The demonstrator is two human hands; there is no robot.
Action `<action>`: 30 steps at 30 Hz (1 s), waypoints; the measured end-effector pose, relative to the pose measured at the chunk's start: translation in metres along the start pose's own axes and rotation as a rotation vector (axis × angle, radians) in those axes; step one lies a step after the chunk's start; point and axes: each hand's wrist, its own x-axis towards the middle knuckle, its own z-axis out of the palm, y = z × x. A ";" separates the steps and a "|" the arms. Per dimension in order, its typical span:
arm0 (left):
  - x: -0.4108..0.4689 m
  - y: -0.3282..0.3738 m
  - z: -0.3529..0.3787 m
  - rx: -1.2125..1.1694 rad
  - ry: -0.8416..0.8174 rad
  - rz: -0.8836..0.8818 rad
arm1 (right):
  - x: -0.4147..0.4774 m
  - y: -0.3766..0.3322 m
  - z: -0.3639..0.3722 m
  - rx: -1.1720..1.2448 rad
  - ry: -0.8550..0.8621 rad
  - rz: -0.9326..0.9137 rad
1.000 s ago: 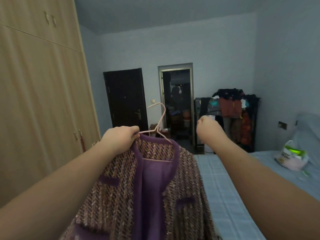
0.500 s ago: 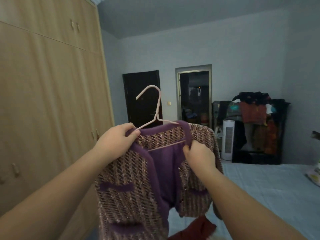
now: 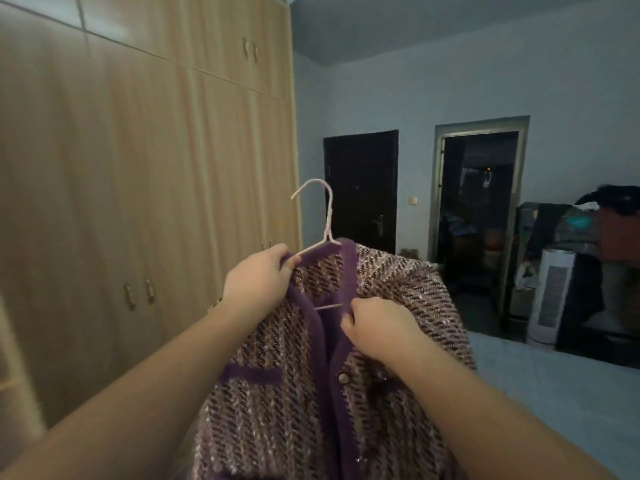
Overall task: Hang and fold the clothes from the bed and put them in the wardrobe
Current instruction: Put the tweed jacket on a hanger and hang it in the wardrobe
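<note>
I have my left hand [image 3: 258,278] clamped on the jacket [image 3: 277,393] collar and the hanger [image 3: 327,216] arm, and my right hand [image 3: 377,327] pinching the purple front trim. The jacket hangs on the hanger, held up in the air beside the wardrobe [image 3: 138,168]

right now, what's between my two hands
In the head view, the purple front edge of the jacket and a short piece of the hanger bar lie between the left hand and right hand.

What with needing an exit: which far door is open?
The right doorway, pale-framed, shows a room beyond; the dark door left of it is shut.
</note>
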 end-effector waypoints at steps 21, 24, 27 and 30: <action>-0.132 -0.352 -0.282 0.161 -0.102 0.021 | 0.037 -0.355 0.009 0.136 0.245 -0.508; -0.158 -0.418 -0.329 0.259 -0.058 -0.128 | 0.041 -0.427 0.025 0.206 0.151 -0.571; -0.177 -0.476 -0.377 0.307 0.049 -0.279 | 0.040 -0.504 0.044 0.237 -0.014 -0.708; -0.198 -0.522 -0.412 0.351 0.080 -0.343 | 0.039 -0.568 0.059 0.204 0.004 -0.762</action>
